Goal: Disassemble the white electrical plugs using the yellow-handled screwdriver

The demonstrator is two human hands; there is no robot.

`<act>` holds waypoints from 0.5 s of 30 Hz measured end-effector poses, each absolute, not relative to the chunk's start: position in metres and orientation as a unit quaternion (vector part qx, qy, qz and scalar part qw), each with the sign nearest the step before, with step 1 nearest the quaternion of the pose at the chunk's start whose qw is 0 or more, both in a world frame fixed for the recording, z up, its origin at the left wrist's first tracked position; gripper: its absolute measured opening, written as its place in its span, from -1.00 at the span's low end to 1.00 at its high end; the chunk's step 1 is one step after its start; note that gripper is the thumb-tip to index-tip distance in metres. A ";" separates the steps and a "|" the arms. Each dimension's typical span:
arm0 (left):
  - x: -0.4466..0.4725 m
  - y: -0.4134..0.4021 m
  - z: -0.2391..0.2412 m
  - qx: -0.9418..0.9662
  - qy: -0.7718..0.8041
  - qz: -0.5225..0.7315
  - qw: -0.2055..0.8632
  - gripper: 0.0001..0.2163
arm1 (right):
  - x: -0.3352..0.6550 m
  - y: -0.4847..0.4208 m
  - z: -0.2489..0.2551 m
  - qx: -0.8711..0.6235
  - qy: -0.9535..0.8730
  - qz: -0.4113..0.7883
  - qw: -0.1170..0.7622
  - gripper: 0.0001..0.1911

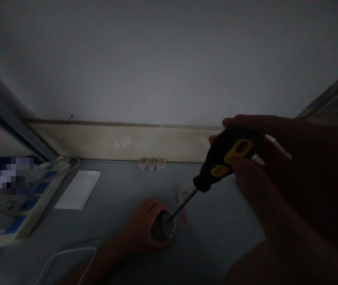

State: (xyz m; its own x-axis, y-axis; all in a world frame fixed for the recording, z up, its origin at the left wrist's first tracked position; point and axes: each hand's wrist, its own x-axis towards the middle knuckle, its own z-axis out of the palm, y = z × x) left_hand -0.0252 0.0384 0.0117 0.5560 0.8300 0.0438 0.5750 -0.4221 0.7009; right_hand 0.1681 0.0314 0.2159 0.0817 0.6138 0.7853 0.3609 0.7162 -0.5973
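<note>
My left hand (143,231) is wrapped round a small grey part (165,228) that rests on the grey table (121,190). My right hand (276,158) grips the black and yellow handle of a screwdriver (226,158). Its metal shaft slants down to the left, and the tip meets the top of the grey part. One more small pale part (183,194) lies just behind the shaft. The scene is dim, so fine detail on the parts is hard to make out.
Three small pale parts (152,163) sit in a row at the table's back edge by the wall. A white sheet of paper (78,189) lies to the left, a white power strip (17,209) with a red light further left, and a white cable (68,253) near the front.
</note>
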 end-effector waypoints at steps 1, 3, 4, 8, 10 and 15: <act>-0.025 0.039 0.012 0.820 0.429 0.195 0.324 -0.40 | 0.169 0.030 0.216 -0.368 -0.675 0.100 0.631 -0.60; -0.025 0.038 0.012 0.822 0.431 0.191 0.320 -0.40 | 0.173 0.028 0.218 -0.379 -0.691 0.117 0.604 -0.58; -0.025 0.038 0.012 0.822 0.432 0.189 0.318 -0.40 | 0.174 0.028 0.218 -0.383 -0.700 0.128 0.589 -0.59; -0.025 0.037 0.012 0.824 0.434 0.193 0.309 -0.42 | 0.173 0.028 0.219 -0.363 -0.711 0.134 0.587 -0.68; -0.024 0.038 0.011 0.825 0.434 0.200 0.302 -0.43 | 0.167 0.030 0.219 -0.363 -0.696 0.112 0.609 -0.68; -0.025 0.039 0.007 0.827 0.426 0.205 0.303 -0.41 | 0.160 0.033 0.217 -0.389 -0.654 0.129 0.636 -0.51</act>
